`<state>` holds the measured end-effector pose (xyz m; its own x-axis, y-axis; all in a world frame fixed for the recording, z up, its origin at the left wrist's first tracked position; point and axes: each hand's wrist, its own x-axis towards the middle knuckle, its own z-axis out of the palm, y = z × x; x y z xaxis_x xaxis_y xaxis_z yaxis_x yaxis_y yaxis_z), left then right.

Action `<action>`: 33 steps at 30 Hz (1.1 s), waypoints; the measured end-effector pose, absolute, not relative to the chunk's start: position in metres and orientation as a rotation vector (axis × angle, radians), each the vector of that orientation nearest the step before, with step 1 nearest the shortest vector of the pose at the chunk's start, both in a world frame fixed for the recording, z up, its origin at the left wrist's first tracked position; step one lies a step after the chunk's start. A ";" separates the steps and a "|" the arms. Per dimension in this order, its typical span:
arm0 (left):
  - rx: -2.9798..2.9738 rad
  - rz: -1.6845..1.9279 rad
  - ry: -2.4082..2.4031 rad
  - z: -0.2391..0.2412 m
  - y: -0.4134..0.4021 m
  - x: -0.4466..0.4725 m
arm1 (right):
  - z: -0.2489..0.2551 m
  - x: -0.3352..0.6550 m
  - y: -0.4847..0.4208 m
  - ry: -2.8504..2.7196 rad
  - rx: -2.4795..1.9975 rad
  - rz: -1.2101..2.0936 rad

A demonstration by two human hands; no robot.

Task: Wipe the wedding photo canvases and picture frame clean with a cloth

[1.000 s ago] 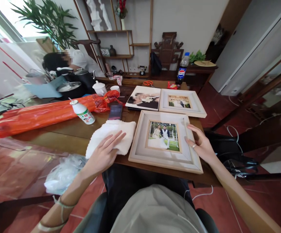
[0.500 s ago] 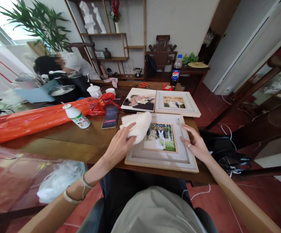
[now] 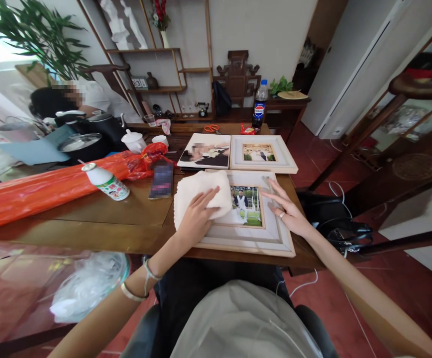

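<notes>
A pale picture frame (image 3: pixel 246 239) with a photo of two people in a garden lies flat at the table's near edge. Over its left side is spread a folded white cloth (image 3: pixel 186 194), hiding part of the photo. My left hand (image 3: pixel 197 216) presses on this cloth, its fingers stretched out flat. At the frame's right border rests my right hand (image 3: pixel 286 209), fingers apart and nothing held. Just beyond lie a second pale frame (image 3: pixel 290 160) and, to its left, a photo panel (image 3: pixel 186 155).
On the wooden table (image 3: pixel 141 219) to the left are a phone (image 3: pixel 161 180), a white bottle (image 3: pixel 106 181) and a long red-wrapped bundle (image 3: pixel 52 186). Orange-handled scissors (image 3: pixel 212 129) and a cola bottle (image 3: pixel 260 105) stand at the back. A person (image 3: pixel 100 99) is at far left.
My left hand has laid the lifted cloth down over the frame's left side and flattened its fingers on it. My right hand's fingers have moved inward over the frame's border. The view has shifted slightly.
</notes>
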<state>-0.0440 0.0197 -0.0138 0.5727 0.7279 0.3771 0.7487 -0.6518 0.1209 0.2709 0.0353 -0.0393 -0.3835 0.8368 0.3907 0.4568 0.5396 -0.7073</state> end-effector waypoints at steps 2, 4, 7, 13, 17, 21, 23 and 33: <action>-2.711 -0.652 -1.328 -0.019 0.018 -0.043 | -0.039 0.272 0.038 -2.052 -1.001 0.631; -2.686 -0.657 -1.345 -0.021 0.016 -0.042 | -0.040 0.273 0.041 -2.044 -0.994 0.622; -2.655 -0.657 -1.343 -0.022 0.015 -0.042 | -0.040 0.272 0.043 -2.027 -1.068 0.630; -2.630 -0.605 -1.430 -0.022 0.015 -0.037 | -0.037 0.263 0.041 -2.021 -1.248 0.587; -2.569 -0.632 -1.435 -0.020 0.015 -0.034 | -0.044 0.268 0.040 -2.012 -1.115 0.643; -2.383 -0.823 -1.440 -0.013 0.022 -0.039 | -0.051 0.273 0.039 -1.982 -1.040 0.632; -2.312 -0.858 -1.399 -0.010 0.032 -0.044 | -0.053 0.273 0.039 -1.979 -1.023 0.620; -2.691 -0.240 -1.207 -0.001 0.066 -0.046 | -0.053 0.273 0.040 -1.984 -1.040 0.616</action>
<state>-0.0460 0.0661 -0.0014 0.6569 0.7212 0.2201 0.7506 -0.6533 -0.0995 0.2733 0.0402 -0.0526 -0.3462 0.8372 0.4233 0.4500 0.5441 -0.7081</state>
